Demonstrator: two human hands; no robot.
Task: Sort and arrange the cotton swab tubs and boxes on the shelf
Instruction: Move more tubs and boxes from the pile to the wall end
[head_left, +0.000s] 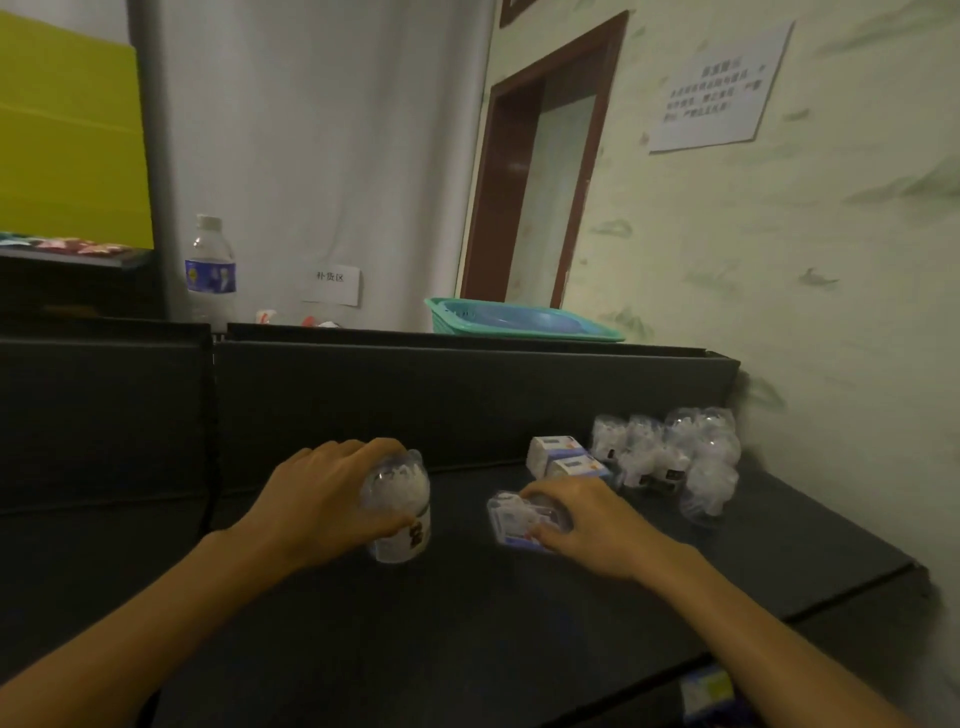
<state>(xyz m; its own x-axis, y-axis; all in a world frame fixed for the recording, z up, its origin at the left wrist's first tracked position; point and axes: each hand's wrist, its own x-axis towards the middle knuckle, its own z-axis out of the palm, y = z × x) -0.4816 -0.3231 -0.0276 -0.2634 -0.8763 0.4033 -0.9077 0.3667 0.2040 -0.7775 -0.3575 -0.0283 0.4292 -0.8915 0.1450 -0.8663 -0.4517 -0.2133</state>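
My left hand (327, 499) grips a clear round tub of cotton swabs (405, 512) that stands upright on the dark shelf (467, 623). To its right, my right hand (587, 519) is closed on a small flat clear swab box (514, 519) with blue print, lying on the shelf. Behind the right hand sit two white and blue boxes (563, 460). Several clear swab tubs (675, 457) are bunched at the back right, near the wall.
A black back panel (415, 405) rises behind the shelf. On top of it stand a water bottle (210, 270) and a green basket (519, 322). The shelf's right edge (852, 592) drops off; a blue-white package (711, 696) shows below.
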